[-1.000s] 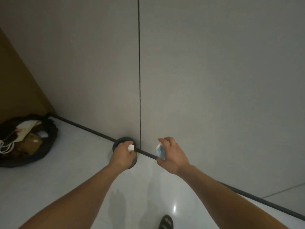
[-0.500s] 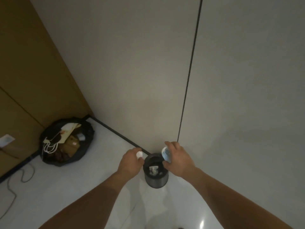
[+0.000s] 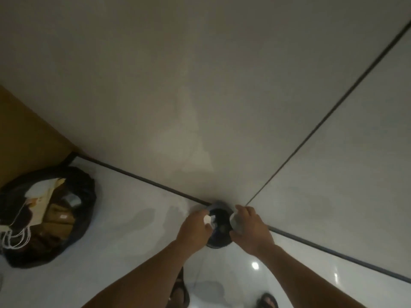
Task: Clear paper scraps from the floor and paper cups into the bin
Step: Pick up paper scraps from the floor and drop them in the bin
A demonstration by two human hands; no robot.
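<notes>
Head view: both hands are held over the small dark bin [image 3: 219, 227], which stands on the floor [image 3: 138, 230] against the wall [image 3: 200, 96]. The left hand [image 3: 193, 230] is pinched shut on a white paper scrap [image 3: 208, 218], just above the bin's left rim. The right hand [image 3: 249, 227] is wrapped round a paper cup [image 3: 235, 221], at the right rim, cup tilted toward the opening. Pale bits are seen inside the bin, prob. scraps already dropped; too blurred to be sure. Judged: collection done for this load, release not yet made. Whether more scraps are left elsewhere can't be told. A black rubbish bag [image 3: 44, 216] lies well apart, to the left.
</notes>
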